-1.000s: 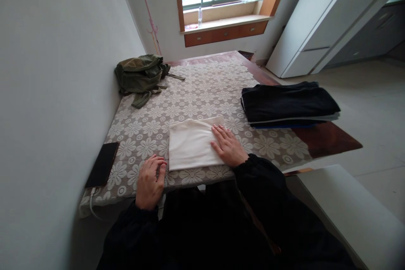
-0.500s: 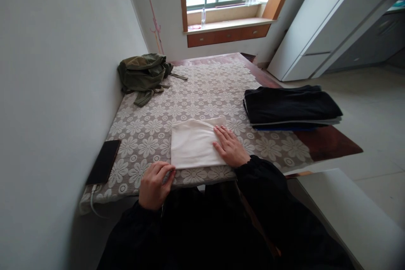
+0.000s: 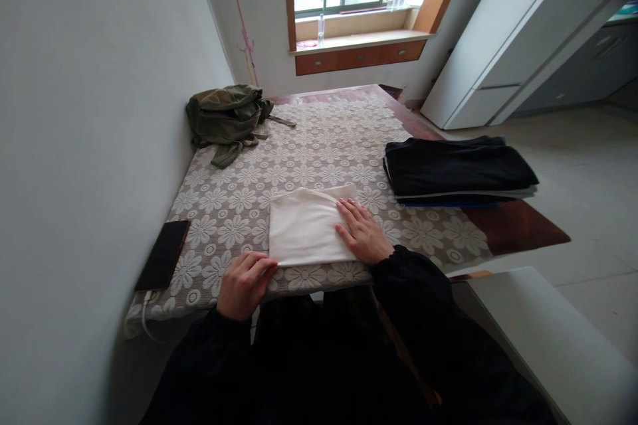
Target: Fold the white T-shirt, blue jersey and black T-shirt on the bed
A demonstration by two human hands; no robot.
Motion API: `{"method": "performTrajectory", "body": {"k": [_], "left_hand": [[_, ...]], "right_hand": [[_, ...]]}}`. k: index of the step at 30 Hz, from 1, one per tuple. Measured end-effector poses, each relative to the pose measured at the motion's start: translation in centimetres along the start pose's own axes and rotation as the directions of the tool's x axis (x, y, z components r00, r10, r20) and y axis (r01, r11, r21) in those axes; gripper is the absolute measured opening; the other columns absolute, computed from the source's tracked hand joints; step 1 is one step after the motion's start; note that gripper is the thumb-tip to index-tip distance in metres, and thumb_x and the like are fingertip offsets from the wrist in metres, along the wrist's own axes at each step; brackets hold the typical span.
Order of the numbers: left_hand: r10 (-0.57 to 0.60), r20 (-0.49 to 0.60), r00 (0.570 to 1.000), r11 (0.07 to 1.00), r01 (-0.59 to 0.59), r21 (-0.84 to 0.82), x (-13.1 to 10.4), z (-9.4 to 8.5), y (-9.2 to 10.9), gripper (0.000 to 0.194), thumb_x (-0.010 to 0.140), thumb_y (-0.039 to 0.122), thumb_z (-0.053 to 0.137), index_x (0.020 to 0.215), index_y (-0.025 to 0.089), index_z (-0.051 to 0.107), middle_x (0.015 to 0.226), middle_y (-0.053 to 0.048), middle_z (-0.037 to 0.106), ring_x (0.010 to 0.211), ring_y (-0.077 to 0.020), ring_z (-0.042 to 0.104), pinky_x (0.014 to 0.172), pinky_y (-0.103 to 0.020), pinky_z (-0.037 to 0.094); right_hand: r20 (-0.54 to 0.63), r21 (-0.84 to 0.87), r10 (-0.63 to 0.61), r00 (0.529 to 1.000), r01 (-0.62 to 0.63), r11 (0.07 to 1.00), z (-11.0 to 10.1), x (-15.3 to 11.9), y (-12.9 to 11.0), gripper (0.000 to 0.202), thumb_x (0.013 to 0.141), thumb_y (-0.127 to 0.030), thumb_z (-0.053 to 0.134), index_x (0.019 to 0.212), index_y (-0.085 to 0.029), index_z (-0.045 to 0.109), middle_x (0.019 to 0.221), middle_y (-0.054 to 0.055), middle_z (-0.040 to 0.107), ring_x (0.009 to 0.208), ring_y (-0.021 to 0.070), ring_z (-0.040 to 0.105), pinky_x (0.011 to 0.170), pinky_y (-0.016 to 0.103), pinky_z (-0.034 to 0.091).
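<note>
One table [image 3: 521, 229]: two hands [image 3: 367, 234] on one white cloth [image 3: 306, 229].

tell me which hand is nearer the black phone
The left hand. It is right of the phone, at the near left corner of the white cloth; the right hand lies farther right, on the cloth.

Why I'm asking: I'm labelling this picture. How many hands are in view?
2. The left hand has its fingertips at the near left corner of the white cloth; the right hand lies flat on its right side. No others show.
</note>
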State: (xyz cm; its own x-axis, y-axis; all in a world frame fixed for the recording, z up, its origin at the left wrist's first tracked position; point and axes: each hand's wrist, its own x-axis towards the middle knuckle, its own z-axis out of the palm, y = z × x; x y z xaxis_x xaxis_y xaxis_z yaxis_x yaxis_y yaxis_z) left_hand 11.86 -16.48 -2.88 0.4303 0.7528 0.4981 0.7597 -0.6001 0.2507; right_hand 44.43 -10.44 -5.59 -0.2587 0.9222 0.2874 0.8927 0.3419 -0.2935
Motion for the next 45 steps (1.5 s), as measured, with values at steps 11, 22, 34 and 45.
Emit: {"method": "performTrajectory", "body": {"k": [11, 22, 34, 45], "left_hand": [[0.060, 0.006, 0.998, 0.998, -0.060, -0.024, 1.0, 0.2, 0.7, 0.009, 0.097, 0.028, 0.066, 0.099, 0.024, 0.074, 0.095, -0.004, 0.075, 0.091, -0.0205, 0.066, 0.081, -0.035, 0.052], [0.151, 0.114, 0.982, 0.983, -0.138, -0.119, 4.0, 2.5, 3.3, 0.013, 0.100, 0.028, 0.062, 0.102, 0.025, 0.075, 0.094, -0.003, 0.074, 0.089, -0.0189, 0.064, 0.082, -0.035, 0.051], [0.102, 0.090, 0.991, 0.987, -0.089, -0.134, 4.1, 3.5, 3.7, 0.014, 0.099, 0.031, 0.064, 0.093, 0.024, 0.074, 0.092, -0.003, 0.074, 0.085, -0.0193, 0.064, 0.077, -0.035, 0.050], [0.061, 0.088, 0.994, 0.989, -0.049, -0.137, 3.5, 2.6, 2.9, 0.017, 0.100, 0.030, 0.062, 0.089, 0.023, 0.073, 0.086, -0.002, 0.073, 0.082, -0.0188, 0.063, 0.075, -0.035, 0.049]], "right_hand": [[-0.201, 0.003, -0.190, 0.961, 0.194, 0.981, -2.0, -0.7, -2.4, 0.029, 0.102, -0.029, 0.052, 0.126, -0.022, 0.068, 0.120, 0.011, 0.072, 0.115, 0.0281, 0.061, 0.107, 0.048, 0.041], [-0.096, 0.097, -0.446, 0.890, 0.454, 0.885, -0.9, -2.5, -5.3, 0.014, 0.102, -0.030, 0.060, 0.103, -0.021, 0.070, 0.091, 0.005, 0.067, 0.085, 0.0208, 0.057, 0.078, 0.036, 0.042], [-0.079, 0.106, -0.461, 0.884, 0.467, 0.878, -0.9, -2.4, -5.4, 0.016, 0.104, -0.028, 0.055, 0.098, -0.021, 0.068, 0.094, 0.005, 0.068, 0.085, 0.0203, 0.057, 0.078, 0.035, 0.044], [-0.082, 0.113, -0.451, 0.889, 0.458, 0.882, -0.8, -2.6, -5.0, 0.020, 0.105, -0.029, 0.055, 0.092, -0.021, 0.067, 0.088, 0.005, 0.065, 0.082, 0.0195, 0.054, 0.075, 0.034, 0.041]]}}
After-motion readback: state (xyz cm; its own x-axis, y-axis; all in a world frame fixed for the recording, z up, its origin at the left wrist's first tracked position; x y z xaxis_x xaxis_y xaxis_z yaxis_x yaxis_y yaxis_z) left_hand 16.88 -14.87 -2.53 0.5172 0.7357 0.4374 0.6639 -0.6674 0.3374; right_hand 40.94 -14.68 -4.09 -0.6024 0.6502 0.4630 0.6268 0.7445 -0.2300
